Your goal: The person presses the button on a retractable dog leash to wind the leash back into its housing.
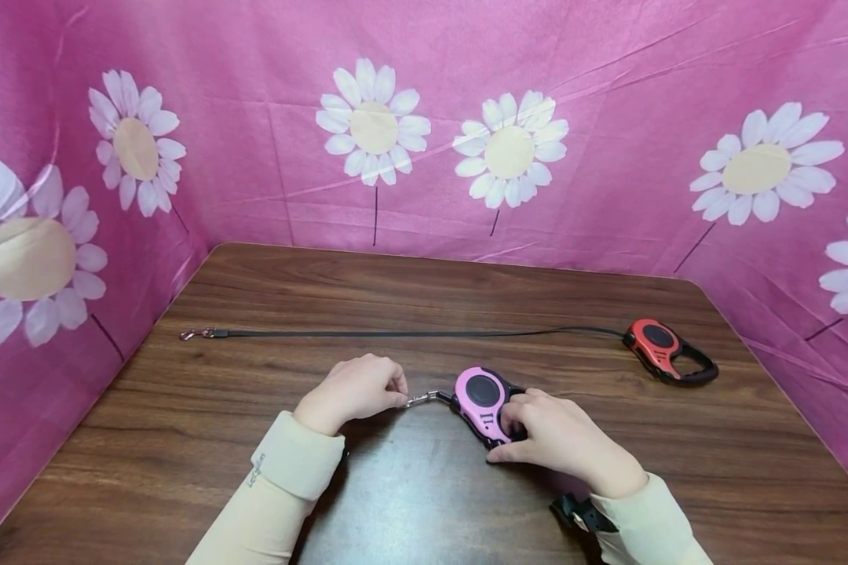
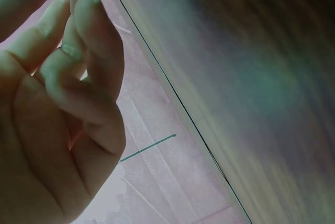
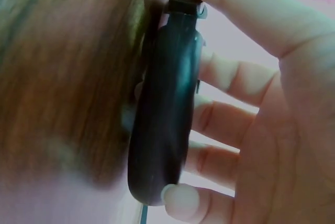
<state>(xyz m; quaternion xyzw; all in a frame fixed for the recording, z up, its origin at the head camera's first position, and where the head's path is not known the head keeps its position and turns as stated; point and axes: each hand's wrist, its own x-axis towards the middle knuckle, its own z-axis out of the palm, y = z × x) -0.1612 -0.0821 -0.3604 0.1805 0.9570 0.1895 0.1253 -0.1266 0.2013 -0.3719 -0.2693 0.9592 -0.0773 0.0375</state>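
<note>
A pink and black retractable dog leash [image 1: 469, 402] lies on the wooden table in front of me. My right hand [image 1: 558, 433] holds it by the handle, its fingers curled through the grip and the thumb at the near end. In the right wrist view the black handle [image 3: 163, 114] stands between thumb and fingers. On the other side, my left hand [image 1: 360, 390] pinches the tip of the leash's metal snap hook [image 1: 422, 399] between thumb and fingers. A short black strap joins hook and casing. In the left wrist view the left hand's fingers [image 2: 99, 46] are bent, and the hook is hidden.
Farther back, a red and black retractable leash [image 1: 648, 339] lies at the right. Its black strap [image 1: 396, 334] stretches leftward across the table to a metal hook [image 1: 196, 334]. A pink flowered cloth [image 1: 254, 157] hangs behind the wooden table [image 1: 410, 502] and at its sides.
</note>
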